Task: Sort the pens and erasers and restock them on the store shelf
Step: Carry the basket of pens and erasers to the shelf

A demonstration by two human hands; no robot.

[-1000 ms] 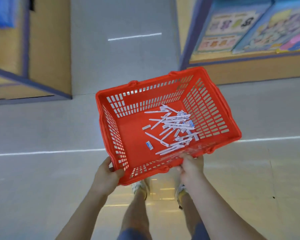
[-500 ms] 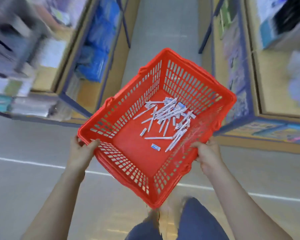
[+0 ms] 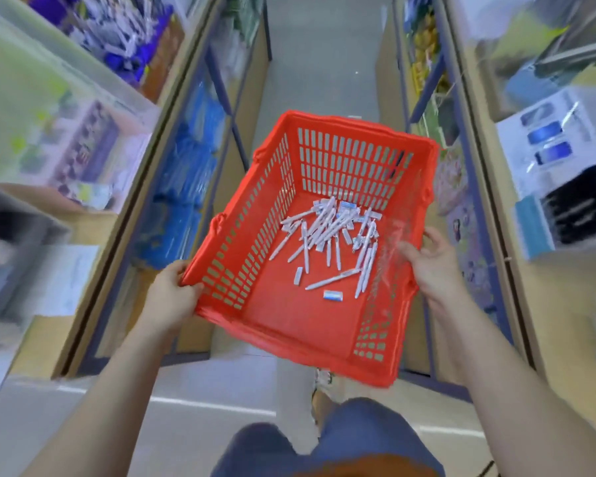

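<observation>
Red basket (image 3: 358,123) rims clutched by left hand (image 3: 172,294), right hand (image 3: 430,266); pens (image 3: 324,232), erasers (image 3: 333,295) jumbled inside (shelves (image 3: 83,132) blurred).

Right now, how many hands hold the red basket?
2. The left hand grips the basket at its near left corner; the right hand grips the right rim. None is hidden.

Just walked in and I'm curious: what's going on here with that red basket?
A person holds a red basket with both hands, the left hand gripping its left rim and the right hand its right rim. White pens and a few small erasers lie mixed in a loose pile on its floor. Stocked store shelves stand on either side.
</observation>
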